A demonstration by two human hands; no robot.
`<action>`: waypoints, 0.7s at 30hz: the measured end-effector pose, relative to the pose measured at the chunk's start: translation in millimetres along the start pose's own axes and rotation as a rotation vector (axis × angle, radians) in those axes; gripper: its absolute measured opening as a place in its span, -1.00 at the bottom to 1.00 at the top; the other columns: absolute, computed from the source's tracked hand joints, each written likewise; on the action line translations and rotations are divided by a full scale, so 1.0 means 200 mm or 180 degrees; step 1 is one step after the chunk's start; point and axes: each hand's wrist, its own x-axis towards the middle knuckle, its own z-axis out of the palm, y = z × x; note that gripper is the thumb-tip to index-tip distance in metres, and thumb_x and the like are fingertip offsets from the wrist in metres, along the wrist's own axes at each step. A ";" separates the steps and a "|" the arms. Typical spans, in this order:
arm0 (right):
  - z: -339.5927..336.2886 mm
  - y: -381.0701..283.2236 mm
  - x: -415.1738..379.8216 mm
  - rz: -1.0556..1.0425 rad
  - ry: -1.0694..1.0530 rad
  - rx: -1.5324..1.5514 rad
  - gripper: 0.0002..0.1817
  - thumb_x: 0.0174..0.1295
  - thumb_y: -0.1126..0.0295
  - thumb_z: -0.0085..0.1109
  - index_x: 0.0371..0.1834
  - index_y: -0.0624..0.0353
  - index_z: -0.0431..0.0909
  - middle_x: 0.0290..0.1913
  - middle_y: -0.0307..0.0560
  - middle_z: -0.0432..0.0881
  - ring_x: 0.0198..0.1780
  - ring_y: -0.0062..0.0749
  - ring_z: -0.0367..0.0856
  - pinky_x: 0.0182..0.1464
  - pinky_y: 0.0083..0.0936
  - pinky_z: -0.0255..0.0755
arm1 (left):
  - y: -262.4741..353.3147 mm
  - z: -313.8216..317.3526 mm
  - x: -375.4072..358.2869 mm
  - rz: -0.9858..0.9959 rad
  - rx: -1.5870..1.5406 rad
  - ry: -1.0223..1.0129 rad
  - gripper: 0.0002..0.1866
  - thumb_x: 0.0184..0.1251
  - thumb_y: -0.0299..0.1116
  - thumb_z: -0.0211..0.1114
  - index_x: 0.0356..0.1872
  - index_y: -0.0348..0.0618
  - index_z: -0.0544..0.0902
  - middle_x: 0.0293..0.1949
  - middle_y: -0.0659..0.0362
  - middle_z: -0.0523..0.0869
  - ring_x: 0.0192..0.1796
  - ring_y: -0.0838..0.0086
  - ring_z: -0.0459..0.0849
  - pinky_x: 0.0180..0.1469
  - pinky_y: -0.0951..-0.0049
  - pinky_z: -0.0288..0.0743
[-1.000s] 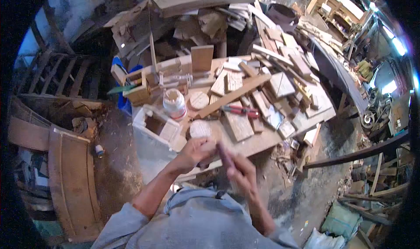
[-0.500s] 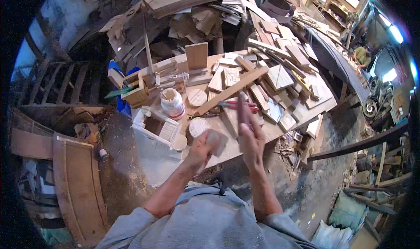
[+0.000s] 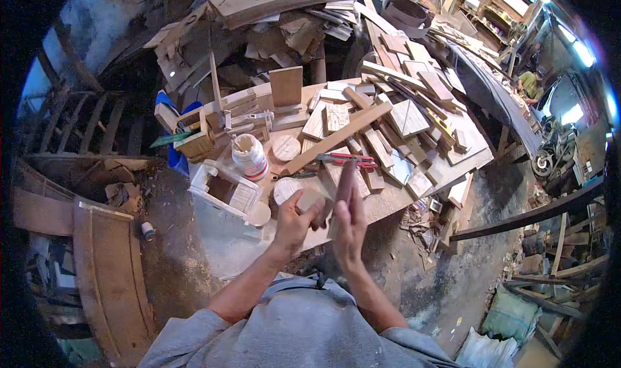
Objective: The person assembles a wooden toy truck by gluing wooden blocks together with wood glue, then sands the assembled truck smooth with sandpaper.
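Note:
My left hand [image 3: 292,229] is closed round a small flat piece of wood [image 3: 312,201], pale greyish-brown, in front of my body at the table's near edge. Close on its right, my right hand [image 3: 351,232] is turned edge-on, with its thumb toward the left hand. It grips a long, flat, dark brown piece [image 3: 347,179] that points away from me; its kind cannot be made out. Just beyond my hands lie round wooden discs [image 3: 286,147] and red-handled pliers [image 3: 356,161]. A white jar [image 3: 249,156] stands to the left, beside an open wooden box [image 3: 223,190].
Wooden blocks and offcuts [image 3: 407,119] pile up over the right side of the table [image 3: 242,255]. A long batten [image 3: 339,138] lies across them. Clamped boards and a small wooden holder [image 3: 194,146] stand at the back left. A person in green [image 3: 532,86] is far off at right.
My right hand has moved left and slightly toward me, closer to my left hand. The left hand has turned a little with its wooden piece. The view has shifted slightly.

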 end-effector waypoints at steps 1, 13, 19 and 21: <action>0.03 0.02 -0.04 -0.0126 0.0036 -0.0240 -0.31 0.39 0.37 0.07 0.58 0.35 0.20 0.49 0.19 0.37 0.44 -0.15 0.40 0.45 -0.30 0.23 | -0.01 0.02 0.02 0.0075 0.0001 0.0254 -0.61 0.45 -0.34 0.39 0.18 -0.26 0.53 -0.34 0.24 0.74 -0.42 0.60 0.63 -0.38 0.54 0.51; 0.01 -0.05 0.04 0.0223 -0.0011 -0.0893 -0.35 0.40 0.33 0.11 0.55 0.25 0.29 0.18 0.22 0.56 0.13 -0.05 0.57 0.21 -0.25 0.43 | 0.07 0.14 -0.05 -0.0061 -0.0104 0.0710 -0.71 0.46 -0.29 0.36 0.05 -0.21 0.59 -0.12 0.17 0.72 -0.20 0.52 0.69 -0.16 0.49 0.60; 0.03 0.05 -0.01 -0.0410 -0.0039 -0.0779 -0.37 0.38 0.31 0.17 0.51 0.25 0.36 0.10 0.11 0.60 0.04 -0.22 0.56 0.16 -0.39 0.43 | 0.09 0.06 0.02 -0.0340 -0.1174 0.0260 -0.73 0.49 -0.31 0.30 0.10 -0.17 0.58 -0.13 0.21 0.70 -0.19 0.49 0.68 -0.12 0.45 0.57; -0.03 0.05 0.23 0.0311 -0.0029 -0.0530 -0.38 0.39 0.31 0.16 0.50 0.27 0.37 0.13 0.07 0.61 0.08 -0.28 0.56 0.18 -0.40 0.42 | 0.04 0.08 -0.06 -0.0484 -0.1233 0.0168 -0.73 0.45 -0.33 0.36 0.08 -0.11 0.59 -0.19 0.27 0.69 -0.28 0.57 0.64 -0.24 0.53 0.52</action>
